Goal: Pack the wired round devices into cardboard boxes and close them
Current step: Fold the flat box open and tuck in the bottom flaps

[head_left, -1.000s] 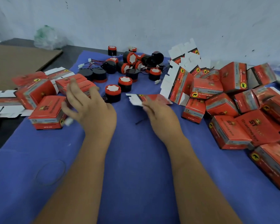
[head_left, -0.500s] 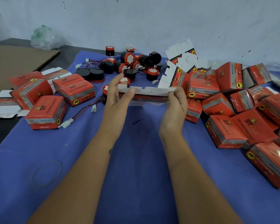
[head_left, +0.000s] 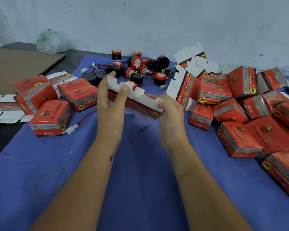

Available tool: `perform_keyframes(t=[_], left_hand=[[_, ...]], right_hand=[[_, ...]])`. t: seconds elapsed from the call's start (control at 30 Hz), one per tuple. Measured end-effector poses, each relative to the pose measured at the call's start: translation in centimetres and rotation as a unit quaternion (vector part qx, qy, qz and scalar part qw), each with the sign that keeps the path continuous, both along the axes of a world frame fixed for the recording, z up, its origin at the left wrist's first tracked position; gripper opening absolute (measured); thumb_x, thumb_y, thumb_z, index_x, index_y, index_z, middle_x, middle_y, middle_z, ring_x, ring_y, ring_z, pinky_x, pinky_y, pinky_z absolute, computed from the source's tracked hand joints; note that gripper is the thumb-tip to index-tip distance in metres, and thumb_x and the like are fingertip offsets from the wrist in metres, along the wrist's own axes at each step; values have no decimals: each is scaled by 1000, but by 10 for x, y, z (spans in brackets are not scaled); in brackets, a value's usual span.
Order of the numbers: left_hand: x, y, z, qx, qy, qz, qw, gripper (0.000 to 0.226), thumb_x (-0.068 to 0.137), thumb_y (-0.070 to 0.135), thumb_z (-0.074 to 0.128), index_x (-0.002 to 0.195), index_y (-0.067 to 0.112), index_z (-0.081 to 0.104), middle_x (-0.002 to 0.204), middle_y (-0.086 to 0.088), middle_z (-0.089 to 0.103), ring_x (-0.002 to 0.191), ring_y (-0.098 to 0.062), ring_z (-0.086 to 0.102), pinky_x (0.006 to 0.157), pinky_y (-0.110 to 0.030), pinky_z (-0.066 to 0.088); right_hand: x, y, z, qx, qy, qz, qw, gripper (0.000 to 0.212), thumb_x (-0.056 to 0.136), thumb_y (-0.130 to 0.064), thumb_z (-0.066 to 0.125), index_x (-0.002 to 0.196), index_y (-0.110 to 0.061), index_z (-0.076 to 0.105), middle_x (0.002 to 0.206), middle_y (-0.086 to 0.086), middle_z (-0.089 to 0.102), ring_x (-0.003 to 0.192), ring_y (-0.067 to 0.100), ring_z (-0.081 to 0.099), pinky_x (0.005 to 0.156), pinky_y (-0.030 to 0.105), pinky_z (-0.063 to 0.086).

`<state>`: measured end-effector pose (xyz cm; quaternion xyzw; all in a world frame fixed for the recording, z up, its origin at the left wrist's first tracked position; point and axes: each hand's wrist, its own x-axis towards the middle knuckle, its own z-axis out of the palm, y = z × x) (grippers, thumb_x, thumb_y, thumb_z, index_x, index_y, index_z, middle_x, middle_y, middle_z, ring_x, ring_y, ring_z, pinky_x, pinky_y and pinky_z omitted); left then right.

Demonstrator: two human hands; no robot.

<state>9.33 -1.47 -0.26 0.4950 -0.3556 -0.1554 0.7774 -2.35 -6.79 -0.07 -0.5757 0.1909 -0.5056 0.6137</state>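
Fingers of both hands pinch the flat box (head_left: pixel 137 101): left hand (head_left: pixel 110 104), right hand (head_left: pixel 169 112). Uneven squeeze likely creases a panel or tears a flap.

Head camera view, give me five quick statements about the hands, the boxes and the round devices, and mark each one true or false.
1. Both hands hold one flat, unfolded box. True.
2. The left hand rests on the blue cloth. False: it is raised, gripping the flat box's left end.
3. The loose round devices lie beyond the hands, near the wall. True.
4. The large pile of closed boxes is on the left. False: it is on the right; a few boxes sit left.
5. The right hand holds a round device. False: it grips the flat box's right end.
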Motion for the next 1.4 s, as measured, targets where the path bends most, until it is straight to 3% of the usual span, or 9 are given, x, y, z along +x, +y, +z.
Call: perform_keyframes(t=[0.17, 0.33, 0.47, 0.77, 0.9, 1.03, 1.17, 1.3, 1.4], left_hand=[[0, 3, 6, 13, 33, -6, 999, 47, 93, 27, 64, 136, 26, 46, 145, -10, 44, 131, -22, 47, 110, -44, 42], [8, 5, 9, 12, 46, 37, 998, 40, 77, 38, 72, 110, 32, 50, 133, -15, 50, 121, -22, 53, 107, -44, 44], [16, 7, 7, 1, 68, 29, 997, 39, 71, 27, 75, 101, 28, 50, 103, -2, 51, 101, -17, 52, 104, -49, 42], [-9, 11, 5, 38, -165, -23, 985, 46, 75, 11, 64, 119, 21, 53, 129, -6, 43, 119, -10, 48, 100, -33, 48], [-21, 9, -4, 100, -253, -72, 960, 48, 77, 48, 64, 122, 36, 51, 124, 5, 46, 119, -2, 46, 102, -20, 40], [-21, 7, -9, 171, -202, -164, 950, 36, 81, 65, 51, 116, 54, 49, 90, 30, 62, 90, 10, 58, 75, -4, 41], [-22, 0, -9, 157, -68, -193, 966, 28, 82, 64, 47, 111, 62, 47, 98, 12, 69, 90, -8, 70, 74, -17, 53], [-13, 0, -6, 95, 130, -220, 962, 37, 98, 52, 47, 130, 35, 54, 118, 1, 69, 93, -20, 72, 75, -39, 58], [-9, -3, -3, 53, 220, -229, 947, 51, 96, 35, 56, 142, 17, 46, 121, -2, 64, 102, -16, 68, 73, -31, 56]], right_hand=[[8, 9, -3, -67, 103, 23, 992, 30, 80, -8, 45, 80, -20, 73, 86, -4, 69, 83, 9, 60, 73, 22, 49], [5, 6, -1, 36, 149, 38, 987, 33, 98, -11, 44, 116, -15, 71, 116, -4, 71, 113, 12, 61, 106, 34, 45], [7, 3, 2, 142, 226, 60, 962, 24, 97, -25, 51, 105, -20, 73, 127, 2, 62, 124, 23, 52, 113, 40, 37], [-6, -11, -1, 209, -77, -27, 974, 32, 102, -15, 42, 124, -2, 62, 128, 12, 62, 121, 22, 57, 109, 33, 43], [-19, -18, 2, 155, -126, -90, 976, 32, 100, -12, 42, 127, -14, 59, 139, 6, 54, 133, 22, 47, 111, 38, 38], [-22, -18, 6, 128, -101, -141, 976, 53, 79, -11, 59, 131, -19, 52, 135, -7, 54, 130, 13, 49, 110, 37, 41], [-19, -11, 9, 39, -9, -141, 989, 38, 80, 2, 59, 114, -15, 58, 136, 3, 56, 126, 14, 53, 107, 39, 45], [-7, 1, 6, -116, 132, -118, 977, 38, 86, -1, 61, 114, -26, 67, 145, -1, 42, 121, -16, 44, 94, 8, 42], [6, 10, -2, -218, 247, -115, 937, 50, 82, -13, 63, 129, -30, 62, 134, -3, 46, 128, 9, 44, 104, 33, 45]])
